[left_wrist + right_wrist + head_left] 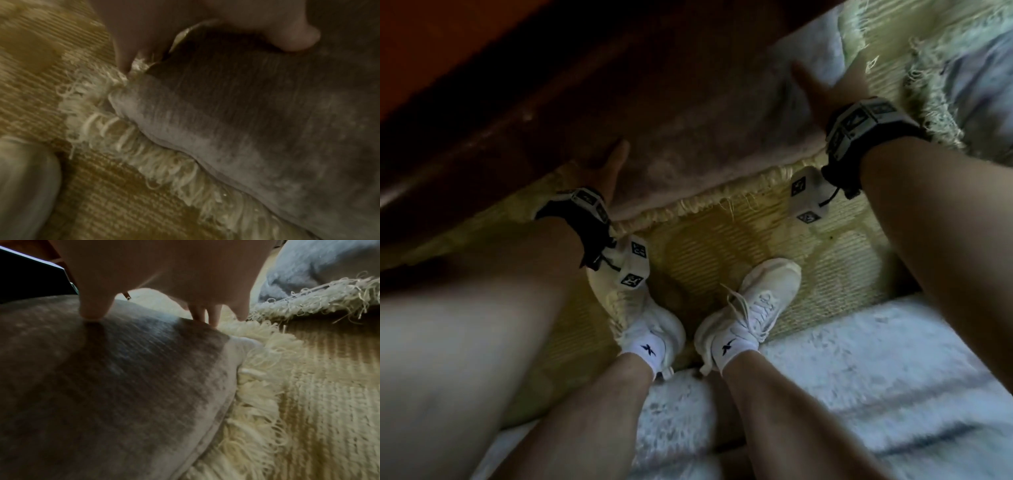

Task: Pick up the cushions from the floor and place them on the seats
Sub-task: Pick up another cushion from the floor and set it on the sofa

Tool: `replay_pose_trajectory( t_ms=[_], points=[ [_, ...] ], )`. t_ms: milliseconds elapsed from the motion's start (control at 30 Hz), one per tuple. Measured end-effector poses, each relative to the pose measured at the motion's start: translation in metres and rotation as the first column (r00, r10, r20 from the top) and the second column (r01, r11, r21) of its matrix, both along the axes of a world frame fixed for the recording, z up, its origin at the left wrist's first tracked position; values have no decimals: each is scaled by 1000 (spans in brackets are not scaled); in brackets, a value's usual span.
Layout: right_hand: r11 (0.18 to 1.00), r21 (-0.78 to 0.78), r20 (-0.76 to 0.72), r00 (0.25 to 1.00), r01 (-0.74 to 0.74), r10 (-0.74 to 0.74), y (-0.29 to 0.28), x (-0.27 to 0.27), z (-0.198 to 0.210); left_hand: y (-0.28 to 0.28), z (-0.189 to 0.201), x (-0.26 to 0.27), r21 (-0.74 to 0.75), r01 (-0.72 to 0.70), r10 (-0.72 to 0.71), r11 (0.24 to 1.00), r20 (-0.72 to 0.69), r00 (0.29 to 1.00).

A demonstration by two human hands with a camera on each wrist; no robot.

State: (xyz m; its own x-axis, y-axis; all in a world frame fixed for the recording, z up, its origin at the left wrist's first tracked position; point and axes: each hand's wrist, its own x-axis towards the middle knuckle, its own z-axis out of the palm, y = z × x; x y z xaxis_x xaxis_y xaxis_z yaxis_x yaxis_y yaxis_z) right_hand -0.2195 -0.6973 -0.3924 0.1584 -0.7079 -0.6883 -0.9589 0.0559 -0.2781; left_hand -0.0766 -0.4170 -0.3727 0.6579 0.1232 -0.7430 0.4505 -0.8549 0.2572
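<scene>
A grey velvet cushion (705, 144) with a cream fringe lies on a yellow woven surface (698, 246) in front of my feet. My left hand (606, 168) grips its left corner. In the left wrist view the thumb (292, 35) lies on top of the cushion (267, 129) and the fingers (121, 53) reach under the fringe. My right hand (825, 82) holds the right side. In the right wrist view its thumb (92, 309) presses the cushion (102, 386) from above while the fingers (209, 314) curl over the far edge. A second fringed grey cushion (962, 68) (308, 264) lies at the far right.
Dark red-brown wooden furniture (517, 85) runs along the upper left, close behind the cushion. My white shoes (756, 308) stand on the woven surface. A white shaggy rug (859, 377) covers the floor under my legs.
</scene>
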Motion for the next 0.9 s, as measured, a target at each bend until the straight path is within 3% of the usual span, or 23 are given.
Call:
replay_pose_trajectory(
  t_ms=[167, 300, 433, 567, 700, 800, 900],
  points=[
    [994, 77, 26, 997, 71, -74, 7, -13, -9, -13, -18, -17, -83, -23, 27, 996, 43, 999],
    [992, 116, 28, 998, 49, -53, 17, -26, 9, -16, 4, -53, -35, 15, -14, 999, 30, 999],
    [981, 167, -144, 987, 101, -77, 35, -79, 39, -4, 14, -95, -15, -32, 30, 999, -118, 993],
    [959, 196, -294, 945, 203, -140, 44, -144, 56, 8, 35, -121, 142, 113, -71, 983, -273, 959],
    [956, 193, -404, 906, 221, -128, 40, -167, 54, 13, 28, -115, 110, 175, -166, 978, -83, 983],
    [977, 32, -307, 932, 211, -191, 28, -146, 38, -7, 16, -96, 99, 163, -169, 982, 56, 984],
    [956, 4, -140, 947, 293, -289, 13, -114, 23, -21, 4, -80, 89, 199, -212, 976, 161, 964]
  ],
)
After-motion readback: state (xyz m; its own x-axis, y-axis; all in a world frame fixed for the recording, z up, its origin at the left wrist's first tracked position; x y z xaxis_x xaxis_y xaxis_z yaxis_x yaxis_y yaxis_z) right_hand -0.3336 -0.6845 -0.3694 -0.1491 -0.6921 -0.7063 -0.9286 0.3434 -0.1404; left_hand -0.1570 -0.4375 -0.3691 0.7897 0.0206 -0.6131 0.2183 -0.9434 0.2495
